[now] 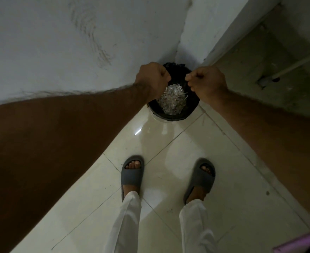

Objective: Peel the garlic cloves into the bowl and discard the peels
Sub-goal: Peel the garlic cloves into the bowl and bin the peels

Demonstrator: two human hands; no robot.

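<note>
- Head view: a person stands in a dim corner, both bare forearms stretched out over a round bin [174, 114] lined with a crinkled black bag.
- The left hand [153, 77] is curled into a fist above the bin's left rim, knuckles up; whether that grip holds any peel or bag edge I cannot tell, since the fingers fold out of sight.
- The right hand [206, 81] is also curled, thumb and fingertips drawn together over the right rim; what, if anything, is pinched there is too small to make out.
- The garlic peels [172, 100] lie heaped inside the bin between the two hands: pale, papery, flaky scraps with thin stalk-like bits sticking out.
- The floor [168, 147] is glossy cream tile with thin dark grout lines and a bright glint of reflected light.
- The wall [59, 42] on the left is rough white plaster, scuffed with grey streaks.
- Matte grey rubber slides [132, 176] with open toes are on both feet, under loose white trouser legs [125, 221].
- A pinkish thing at the lower right corner is cut off.
- No writing shows anywhere.
</note>
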